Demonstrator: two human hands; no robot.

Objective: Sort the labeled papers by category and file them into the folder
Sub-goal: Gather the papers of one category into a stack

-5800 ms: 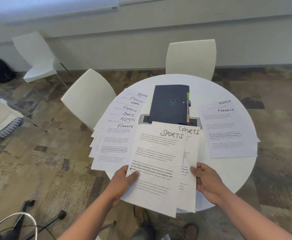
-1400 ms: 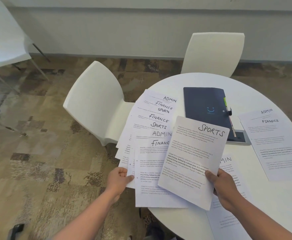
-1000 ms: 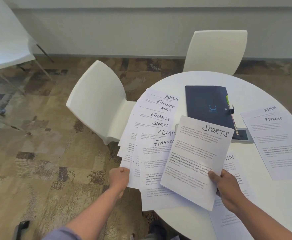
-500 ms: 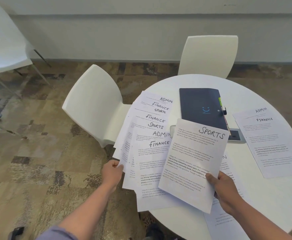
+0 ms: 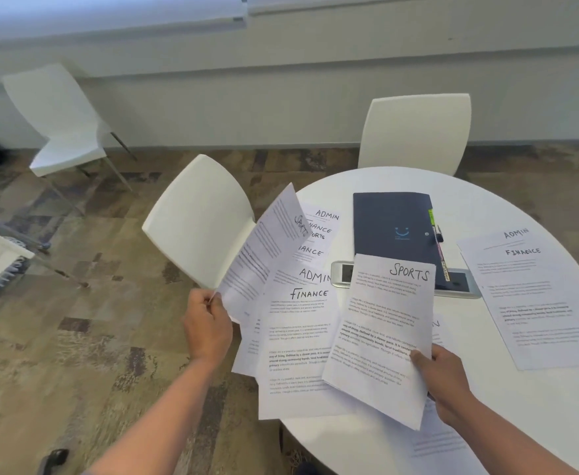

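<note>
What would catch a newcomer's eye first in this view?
Two sheets headed SPORTS: the right hand holds one SPORTS sheet at front centre, and the left hand pinches a second sheet lifted off the fanned stack. Behind lies a dark folder.

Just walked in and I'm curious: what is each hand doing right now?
Left hand: pinching the corner of a lifted Sports sheet.
Right hand: holding another Sports sheet by its edge.

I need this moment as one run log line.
left hand: lifts SPORTS sheet | right hand: holds SPORTS stack | folder: closed
</note>
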